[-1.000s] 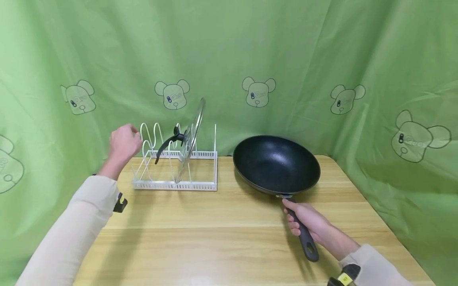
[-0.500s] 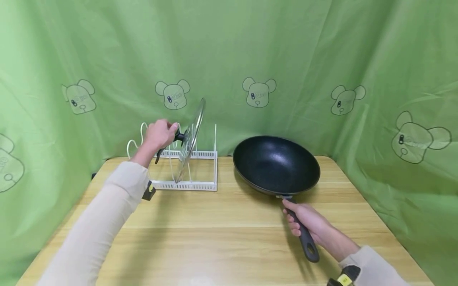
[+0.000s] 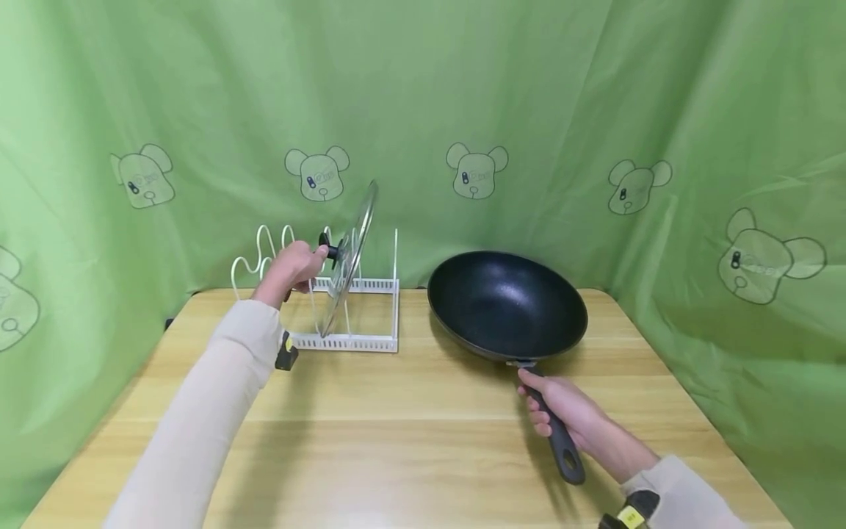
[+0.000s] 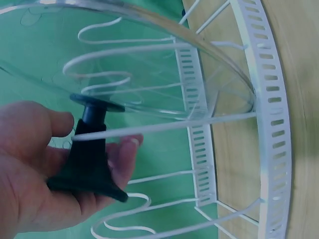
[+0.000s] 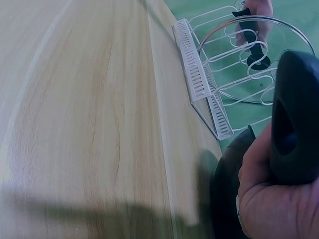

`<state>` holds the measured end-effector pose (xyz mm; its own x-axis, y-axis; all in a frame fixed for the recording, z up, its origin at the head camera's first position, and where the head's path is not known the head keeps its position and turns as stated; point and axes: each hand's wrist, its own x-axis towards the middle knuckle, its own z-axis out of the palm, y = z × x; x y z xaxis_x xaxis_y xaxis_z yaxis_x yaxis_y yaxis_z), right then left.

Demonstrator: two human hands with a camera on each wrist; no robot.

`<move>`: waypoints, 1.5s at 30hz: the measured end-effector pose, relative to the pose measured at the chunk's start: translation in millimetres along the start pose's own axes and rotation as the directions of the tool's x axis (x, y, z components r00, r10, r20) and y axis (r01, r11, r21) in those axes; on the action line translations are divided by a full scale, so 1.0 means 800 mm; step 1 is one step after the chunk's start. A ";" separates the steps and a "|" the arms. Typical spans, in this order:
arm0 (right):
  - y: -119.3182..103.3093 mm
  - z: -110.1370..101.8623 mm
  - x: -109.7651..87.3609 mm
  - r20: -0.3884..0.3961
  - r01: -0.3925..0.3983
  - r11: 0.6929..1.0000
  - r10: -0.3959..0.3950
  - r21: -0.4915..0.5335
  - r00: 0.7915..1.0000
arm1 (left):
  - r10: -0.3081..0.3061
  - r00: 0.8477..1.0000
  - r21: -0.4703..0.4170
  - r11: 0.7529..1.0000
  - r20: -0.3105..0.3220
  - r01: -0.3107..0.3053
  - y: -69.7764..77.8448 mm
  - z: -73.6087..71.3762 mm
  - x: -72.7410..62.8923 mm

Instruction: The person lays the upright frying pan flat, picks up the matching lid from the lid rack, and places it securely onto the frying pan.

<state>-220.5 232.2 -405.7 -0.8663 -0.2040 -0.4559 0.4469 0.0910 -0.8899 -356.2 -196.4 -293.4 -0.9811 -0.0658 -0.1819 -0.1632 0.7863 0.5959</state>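
Observation:
A clear glass lid (image 3: pixel 353 253) with a metal rim stands tilted on edge in a white wire rack (image 3: pixel 370 343). My left hand (image 3: pixel 291 268) is at the lid's black handle (image 4: pixel 87 159); in the left wrist view its fingers curl behind the handle and the thumb lies on the near side. To the right, a black wok (image 3: pixel 507 305) rests on the table, its inside facing up. My right hand (image 3: pixel 568 411) grips the wok's dark handle (image 3: pixel 565 448), thumb along the top near the pan. The left part of the rack is hidden behind my left arm.
The wooden table (image 3: pixel 370 455) spreads out in front of the rack and wok. A green curtain (image 3: pixel 423 95) with printed bear heads hangs behind and on both sides. White wire dividers (image 3: pixel 264 242) rise beside my left hand.
My left hand has moved right from the rack's left side to the lid's handle, then dropped slightly with its fingers around it. My right hand keeps its grip on the wok's handle.

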 end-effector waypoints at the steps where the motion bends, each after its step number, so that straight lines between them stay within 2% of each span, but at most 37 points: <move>1: 0.000 0.000 0.000 -0.002 0.000 1.000 0.000 -0.001 1.000 | -0.009 1.000 -0.018 1.000 0.012 0.009 -0.002 0.000 0.002; 4: -0.001 0.000 0.000 -0.011 -0.002 1.000 0.002 -0.006 1.000 | -0.036 0.999 -0.072 0.997 0.019 0.037 -0.008 0.002 0.008; 8: -0.002 0.001 0.000 -0.007 -0.004 1.000 0.004 -0.007 1.000 | -0.058 0.998 -0.032 0.998 -0.011 0.058 -0.011 0.005 0.011; 11: -0.001 0.001 0.000 -0.005 -0.004 1.000 0.004 -0.003 1.000 | -0.039 0.999 0.037 0.999 -0.036 0.041 -0.011 0.006 0.012; 15: -0.001 0.000 -0.001 -0.012 0.000 1.000 0.000 -0.005 1.000 | 0.002 0.999 0.068 0.998 -0.047 0.001 -0.012 0.007 0.014; 26: -0.002 0.001 -0.001 -0.023 0.002 1.000 -0.002 -0.015 1.000 | 0.028 0.998 0.030 0.999 -0.052 -0.026 -0.018 0.006 0.017; 35: -0.002 0.000 -0.001 -0.013 0.004 1.000 -0.004 -0.010 1.000 | 0.079 0.995 0.080 0.994 -0.062 -0.074 -0.016 0.000 0.014; 42: -0.001 0.000 -0.001 -0.015 -0.001 1.000 0.001 -0.010 1.000 | 0.064 0.996 0.079 0.995 -0.059 -0.059 -0.013 -0.004 0.013; 45: 0.000 0.000 -0.001 -0.012 -0.003 1.000 0.003 -0.007 1.000 | 0.073 0.995 0.109 0.992 -0.067 -0.066 -0.010 -0.007 0.011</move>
<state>-219.6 232.6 -405.3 -0.8676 -0.1924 -0.4585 0.4477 0.0988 -0.8887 -364.4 -206.9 -295.1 -0.9952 -0.0491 -0.0848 -0.0861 0.8513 0.5175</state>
